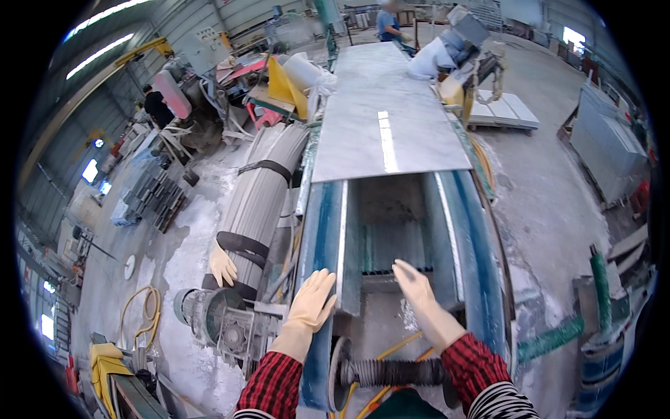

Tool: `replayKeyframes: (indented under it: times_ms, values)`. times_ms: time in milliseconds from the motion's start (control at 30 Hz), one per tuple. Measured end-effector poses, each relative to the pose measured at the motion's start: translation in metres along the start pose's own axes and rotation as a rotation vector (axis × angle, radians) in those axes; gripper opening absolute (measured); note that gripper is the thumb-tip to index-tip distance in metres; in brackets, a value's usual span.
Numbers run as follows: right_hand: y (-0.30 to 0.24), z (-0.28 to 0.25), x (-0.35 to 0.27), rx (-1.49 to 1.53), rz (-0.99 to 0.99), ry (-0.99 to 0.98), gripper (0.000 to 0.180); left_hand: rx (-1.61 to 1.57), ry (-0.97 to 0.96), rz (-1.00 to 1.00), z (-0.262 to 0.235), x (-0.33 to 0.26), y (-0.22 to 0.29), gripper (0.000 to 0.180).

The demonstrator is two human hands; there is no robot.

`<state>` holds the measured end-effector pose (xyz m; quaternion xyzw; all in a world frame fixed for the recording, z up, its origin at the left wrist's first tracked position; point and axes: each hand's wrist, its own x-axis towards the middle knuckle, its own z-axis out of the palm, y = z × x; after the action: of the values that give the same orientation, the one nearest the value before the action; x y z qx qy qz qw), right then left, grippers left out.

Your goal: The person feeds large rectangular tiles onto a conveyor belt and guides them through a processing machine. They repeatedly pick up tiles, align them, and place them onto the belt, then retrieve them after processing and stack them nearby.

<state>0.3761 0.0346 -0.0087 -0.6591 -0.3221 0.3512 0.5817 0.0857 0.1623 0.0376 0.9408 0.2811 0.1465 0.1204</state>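
Observation:
My left hand (311,307), in a cream rubber glove, is over the left blue rail (323,216) of a machine bed, fingers stretched out and nothing in them; I cannot tell whether it touches the rail. Above the gap between the rails is my right hand (421,302), gloved the same way, its fingers extended and holding nothing. Beyond both hands a polished, pale grey veined stone slab (419,133) lies flat across the rails. Nearest to me, a dark ribbed roller (394,372) spans the gap below my hands.
A motor (220,318) and a strapped ribbed bundle (262,181) stand left of the bed, with a loose glove (222,265) on the bundle. Green pipes (551,340) stick out at right. Farther off are a person in blue (388,26) and one in dark clothing (156,106).

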Motion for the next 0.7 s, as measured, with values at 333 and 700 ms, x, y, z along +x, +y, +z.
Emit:
replayKeyframes:
  times_ms: [333,700]
  values:
    - [0.017,-0.026,0.335,1.249,0.114,0.013,0.035,0.048,-0.14,-0.113,0.002,0.091,0.006,0.058]
    - [0.02,-0.016,0.405,1.104,0.265,0.54,0.06,-0.126,-0.003,-0.147,0.019,0.071,0.002,0.062]
